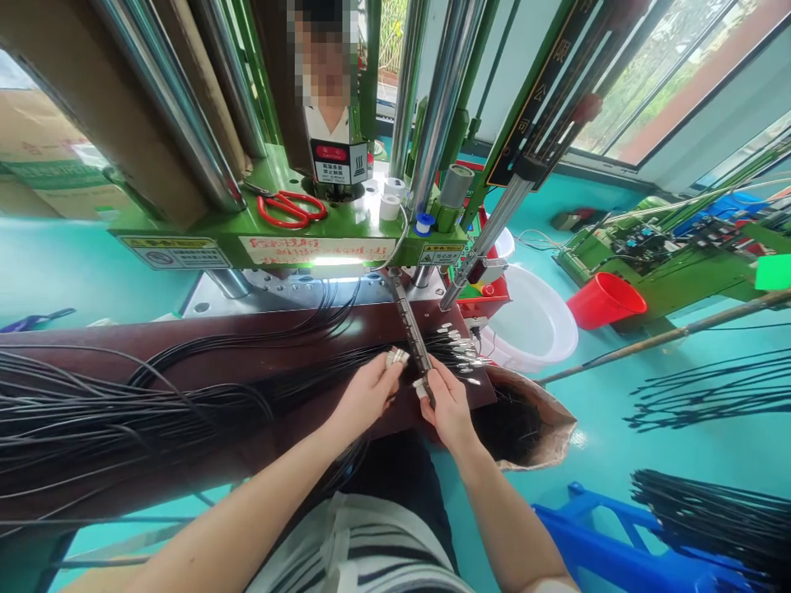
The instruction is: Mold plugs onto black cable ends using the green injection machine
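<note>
Over the bench point(374, 321), slim segmented grey bar point(413, 327), right hand point(450, 403) clasping it; left hand point(364, 393) curled, hold unclear.

Slim metal bar point(409, 319), tilted, crossing above black cables point(327, 362); cables bundled, silver-tipped, on brown table point(374, 324).

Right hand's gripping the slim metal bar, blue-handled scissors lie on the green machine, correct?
One fix: the head view shows the scissors have red handles, not blue. They do lie on the green machine, and the right hand grips the slim metal bar.
</note>
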The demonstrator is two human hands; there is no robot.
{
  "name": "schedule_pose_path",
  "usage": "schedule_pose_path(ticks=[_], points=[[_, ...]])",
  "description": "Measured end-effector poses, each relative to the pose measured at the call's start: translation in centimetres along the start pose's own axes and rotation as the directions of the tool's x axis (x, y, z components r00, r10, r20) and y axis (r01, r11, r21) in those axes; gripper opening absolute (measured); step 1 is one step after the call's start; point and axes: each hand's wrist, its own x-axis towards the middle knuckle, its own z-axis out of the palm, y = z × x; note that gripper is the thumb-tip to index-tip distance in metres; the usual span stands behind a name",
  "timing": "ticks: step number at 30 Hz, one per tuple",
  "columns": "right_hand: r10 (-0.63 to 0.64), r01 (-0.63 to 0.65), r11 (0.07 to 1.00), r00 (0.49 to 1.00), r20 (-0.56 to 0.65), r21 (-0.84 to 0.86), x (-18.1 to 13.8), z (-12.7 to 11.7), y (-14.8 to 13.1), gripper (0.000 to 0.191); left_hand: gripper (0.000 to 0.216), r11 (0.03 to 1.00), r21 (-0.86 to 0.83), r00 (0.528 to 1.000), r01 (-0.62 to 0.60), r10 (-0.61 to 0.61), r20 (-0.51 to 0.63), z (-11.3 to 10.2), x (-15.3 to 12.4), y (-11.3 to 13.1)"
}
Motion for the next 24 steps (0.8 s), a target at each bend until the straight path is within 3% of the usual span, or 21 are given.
schedule_pose_path(ticks=[3,13,24], points=[[0.016,-0.013,0.998,0.999,-0.038,0.067,0.1,-0.2,0.0,0.046,0.025,0.998,0.045,0.995,-0.050,0.053,-0.078,-0.2,0.4,0.0],[0.034,-0.035,0.999,0.999,0.033,0.033,0.3,-0.2,0.1,0.046,0.023,0.981,0.153,0.989,-0.116,0.128,-0.068,0.0,0.6,-0.1],[0.018,-0.018,1.000,0.998,0.053,-0.002,0.2,-0.2,0.3,0.045,0.021,0.983,0.133,0.990,-0.124,0.132,-0.054,-0.2,0.8,-0.9]])
